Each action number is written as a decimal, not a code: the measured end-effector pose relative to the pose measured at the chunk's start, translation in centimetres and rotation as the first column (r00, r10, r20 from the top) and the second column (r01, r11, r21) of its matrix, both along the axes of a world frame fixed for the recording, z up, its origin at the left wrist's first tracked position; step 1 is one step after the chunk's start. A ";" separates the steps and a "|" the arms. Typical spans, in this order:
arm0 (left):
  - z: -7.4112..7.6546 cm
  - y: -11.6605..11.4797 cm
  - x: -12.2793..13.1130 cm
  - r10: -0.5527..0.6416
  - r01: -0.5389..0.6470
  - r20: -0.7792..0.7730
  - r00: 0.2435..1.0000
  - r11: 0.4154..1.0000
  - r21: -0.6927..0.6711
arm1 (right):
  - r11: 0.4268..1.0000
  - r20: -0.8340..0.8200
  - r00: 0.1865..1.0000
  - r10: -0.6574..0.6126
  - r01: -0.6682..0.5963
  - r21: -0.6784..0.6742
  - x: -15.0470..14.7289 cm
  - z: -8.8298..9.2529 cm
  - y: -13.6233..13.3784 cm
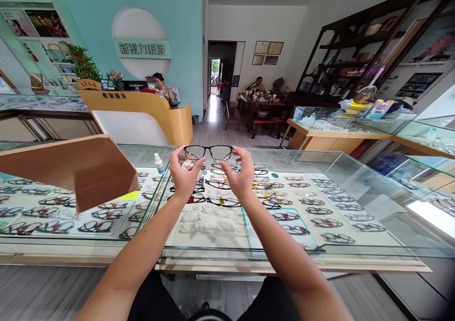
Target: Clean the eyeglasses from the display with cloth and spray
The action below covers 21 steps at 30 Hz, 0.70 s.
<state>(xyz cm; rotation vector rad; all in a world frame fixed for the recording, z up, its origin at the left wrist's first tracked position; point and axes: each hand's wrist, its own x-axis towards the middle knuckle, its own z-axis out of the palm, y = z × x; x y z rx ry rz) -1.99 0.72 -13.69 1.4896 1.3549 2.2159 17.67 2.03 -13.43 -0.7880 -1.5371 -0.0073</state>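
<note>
A pair of black-framed glasses (pixel 208 152) is held up above a glass display counter (pixel 320 162). My left hand (pixel 184 175) pinches the left end of the frame, and something small and pale also sits in its palm. My right hand (pixel 239 174) pinches the right end. Both arms reach forward from the bottom of the view. Under the glass lie several rows of spectacle frames (pixel 309 202) on a pale tray.
A small white dropper bottle (pixel 159 163) stands on the counter left of my hands. A brown cardboard box (pixel 76 169) sits at the left. Beyond are an orange reception desk (pixel 142 110) with a seated person, another seated person at a far table, and dark shelves (pixel 359 56) at the right.
</note>
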 end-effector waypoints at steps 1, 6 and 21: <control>0.3 -0.1 0.1 0.004 -0.004 -0.004 1.000 1.000 0.013 | 1.000 -0.011 1.000 0.002 -0.002 0.000 0.0 0.3 -0.1; 4.1 -1.0 -0.2 0.037 -0.029 -0.091 0.995 0.995 0.093 | 0.997 -0.002 1.000 -0.003 0.003 0.075 0.4 4.3 -1.3; 13.3 -1.0 0.9 0.146 -0.057 -0.206 0.968 0.921 0.385 | 0.987 0.011 0.996 -0.086 0.083 0.140 2.6 14.5 -4.8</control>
